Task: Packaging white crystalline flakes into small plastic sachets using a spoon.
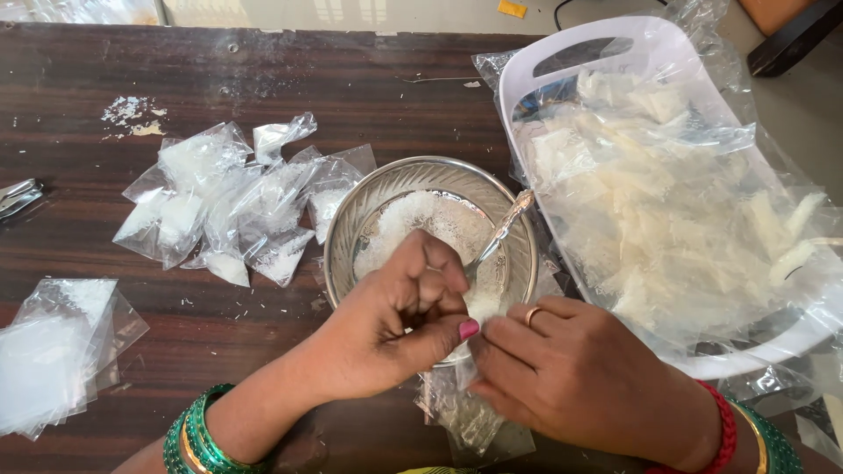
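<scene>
Left hand [399, 325] fingers pinched shut on white flakes, right hand [571, 373] gripping small clear pouch [461, 408] at steel bowl's [351, 233] near rim; flakes may spill onto counter [263, 325] if the pouch mouth sags.

A dark brown wood-grain table [263, 79] holds a shiny silver bowl [351, 228] of white flakes [421, 219], clear packets [219, 211] with white filling, and a white tray [544, 61]. Green and gold bangles [198, 439] circle one wrist; red and green bangles [746, 434] circle the other. One thumbnail [469, 328] is pink.
</scene>
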